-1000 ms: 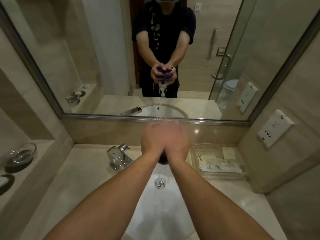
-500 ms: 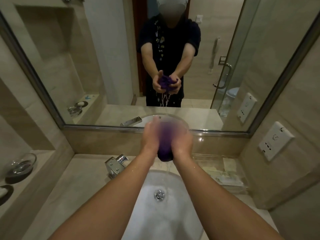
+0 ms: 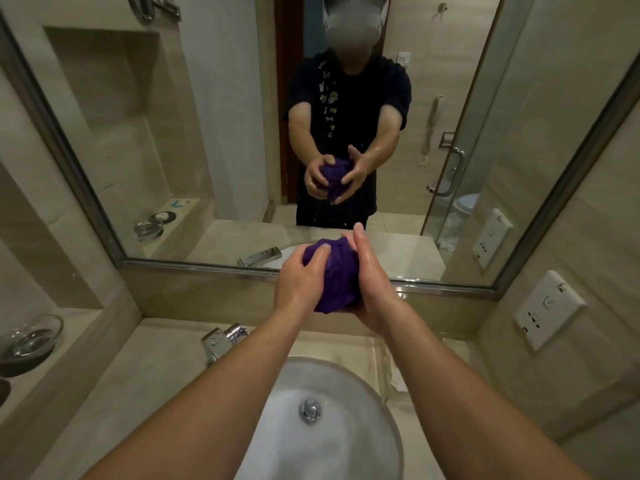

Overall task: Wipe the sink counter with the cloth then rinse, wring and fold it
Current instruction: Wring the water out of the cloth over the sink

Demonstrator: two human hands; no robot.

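Observation:
A purple cloth [image 3: 337,273], bunched into a wet ball, is held up in front of the mirror, above the far side of the white sink basin [image 3: 349,379]. My left hand [image 3: 299,284] presses on its left side with the fingers curled over the top. My right hand [image 3: 372,289] cups it from the right and underneath, fingers stretched upward. Both hands look wet. The beige counter [image 3: 138,382] surrounds the basin.
A chrome faucet [image 3: 221,341] stands left of the basin, partly behind my left forearm. A clear tray [image 3: 389,368] lies on the counter at the right. Glass dish [image 3: 29,337] on the left ledge. Wall socket [image 3: 549,308] at the right. The mirror [image 3: 214,133] fills the back wall.
My hands have loosened from a tight squeeze, showing the cloth ball, and lifted higher. Water that ran from the cloth into the basin has stopped.

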